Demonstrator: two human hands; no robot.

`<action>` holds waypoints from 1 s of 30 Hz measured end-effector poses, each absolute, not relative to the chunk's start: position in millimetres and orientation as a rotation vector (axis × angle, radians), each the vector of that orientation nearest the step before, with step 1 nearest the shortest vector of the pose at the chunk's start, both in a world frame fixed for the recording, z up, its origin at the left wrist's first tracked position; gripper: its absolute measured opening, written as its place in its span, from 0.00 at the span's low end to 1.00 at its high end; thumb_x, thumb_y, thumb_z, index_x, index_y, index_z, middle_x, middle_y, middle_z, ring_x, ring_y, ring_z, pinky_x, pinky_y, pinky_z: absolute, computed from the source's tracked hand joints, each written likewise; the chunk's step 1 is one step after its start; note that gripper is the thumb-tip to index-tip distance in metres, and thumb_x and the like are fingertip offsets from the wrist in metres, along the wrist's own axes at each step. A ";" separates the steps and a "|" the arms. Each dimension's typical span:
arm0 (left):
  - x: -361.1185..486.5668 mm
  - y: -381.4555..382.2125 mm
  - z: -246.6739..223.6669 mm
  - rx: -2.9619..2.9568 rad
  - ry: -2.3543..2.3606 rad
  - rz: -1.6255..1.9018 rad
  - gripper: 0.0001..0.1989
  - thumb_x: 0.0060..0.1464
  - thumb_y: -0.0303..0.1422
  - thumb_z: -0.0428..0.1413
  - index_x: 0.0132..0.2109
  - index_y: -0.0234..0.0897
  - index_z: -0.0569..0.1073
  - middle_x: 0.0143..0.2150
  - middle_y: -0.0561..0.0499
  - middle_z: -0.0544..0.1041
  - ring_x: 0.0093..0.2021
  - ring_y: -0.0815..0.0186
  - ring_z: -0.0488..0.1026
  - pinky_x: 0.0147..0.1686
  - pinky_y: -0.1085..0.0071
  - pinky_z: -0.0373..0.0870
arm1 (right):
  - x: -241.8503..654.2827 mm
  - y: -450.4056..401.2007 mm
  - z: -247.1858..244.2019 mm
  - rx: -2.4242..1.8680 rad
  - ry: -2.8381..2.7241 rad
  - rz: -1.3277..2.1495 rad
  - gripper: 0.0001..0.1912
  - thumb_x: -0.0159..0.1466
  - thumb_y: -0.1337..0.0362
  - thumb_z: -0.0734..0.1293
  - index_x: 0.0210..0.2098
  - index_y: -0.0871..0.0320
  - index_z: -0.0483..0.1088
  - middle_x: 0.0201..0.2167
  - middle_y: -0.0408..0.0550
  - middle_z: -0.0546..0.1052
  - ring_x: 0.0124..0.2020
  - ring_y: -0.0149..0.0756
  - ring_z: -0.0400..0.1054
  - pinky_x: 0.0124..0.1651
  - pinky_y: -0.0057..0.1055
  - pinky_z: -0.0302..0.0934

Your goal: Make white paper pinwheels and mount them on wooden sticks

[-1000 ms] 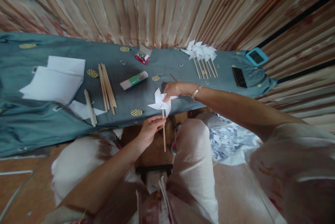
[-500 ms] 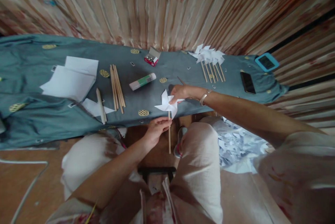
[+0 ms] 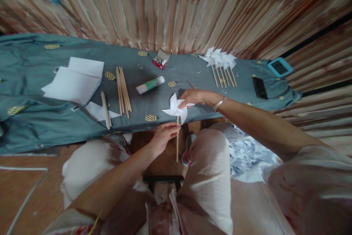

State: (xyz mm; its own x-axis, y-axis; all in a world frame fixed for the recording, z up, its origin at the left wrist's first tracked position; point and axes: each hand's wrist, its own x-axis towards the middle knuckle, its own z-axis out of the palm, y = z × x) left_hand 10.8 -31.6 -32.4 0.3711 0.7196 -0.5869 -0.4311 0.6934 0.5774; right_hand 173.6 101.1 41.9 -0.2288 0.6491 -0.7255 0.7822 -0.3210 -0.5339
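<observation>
A white paper pinwheel (image 3: 174, 109) on a wooden stick (image 3: 177, 147) is held upright just over the near edge of the cloth-covered table. My left hand (image 3: 164, 136) pinches the stick below the blades. From the right, my right hand (image 3: 194, 97) grips the paper near the pinwheel's centre, thumb in front and the other fingers partly hidden behind. A small pin head shows beside the thumb tip. Behind this pinwheel lie a glue stick (image 3: 150, 85) and an open red box (image 3: 160, 61) holding small metal pins.
Several finished pinwheels (image 3: 218, 58) lie at the back right, near a phone (image 3: 260, 88) and a blue-framed timer (image 3: 279, 67). Leftward are loose wooden sticks (image 3: 120, 90), paper sheets (image 3: 74, 84) and a white pencil-like roll (image 3: 105, 110). A bag of paper scraps (image 3: 249, 154) sits below right.
My right thumb has slid slightly right, off the pinwheel's centre, and the wrist has shifted a little right. My left hand stays on the stick.
</observation>
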 end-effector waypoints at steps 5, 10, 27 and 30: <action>10.7 -28.9 -29.3 0.360 0.923 0.756 0.18 0.25 0.33 0.75 0.29 0.35 0.81 0.29 0.51 0.79 0.30 0.71 0.71 0.38 0.72 0.67 | 179.2 100.7 40.4 1.892 1.736 -1.697 0.15 0.45 0.62 0.80 0.20 0.62 0.71 0.16 0.38 0.68 0.21 0.24 0.57 0.24 0.23 0.52; 9.3 -26.0 -23.5 0.362 0.904 0.764 0.20 0.23 0.34 0.75 0.28 0.34 0.81 0.28 0.51 0.78 0.30 0.71 0.71 0.38 0.72 0.67 | 179.1 97.9 45.2 1.957 1.653 -1.892 0.10 0.51 0.64 0.78 0.24 0.62 0.75 0.20 0.40 0.72 0.25 0.25 0.62 0.28 0.21 0.57; 15.0 -16.0 -15.0 0.368 0.901 0.801 0.20 0.23 0.35 0.75 0.28 0.34 0.81 0.29 0.50 0.78 0.30 0.71 0.70 0.38 0.70 0.66 | 191.7 82.6 29.5 2.246 1.530 -2.453 0.16 0.59 0.55 0.73 0.32 0.64 0.76 0.25 0.45 0.79 0.23 0.26 0.67 0.29 0.23 0.62; 15.1 -15.4 -11.9 0.384 0.899 0.809 0.21 0.23 0.35 0.76 0.29 0.34 0.81 0.29 0.51 0.78 0.30 0.71 0.69 0.38 0.70 0.66 | 192.3 79.1 21.6 2.333 1.477 -2.543 0.17 0.61 0.52 0.71 0.32 0.62 0.75 0.25 0.44 0.78 0.24 0.27 0.68 0.30 0.23 0.64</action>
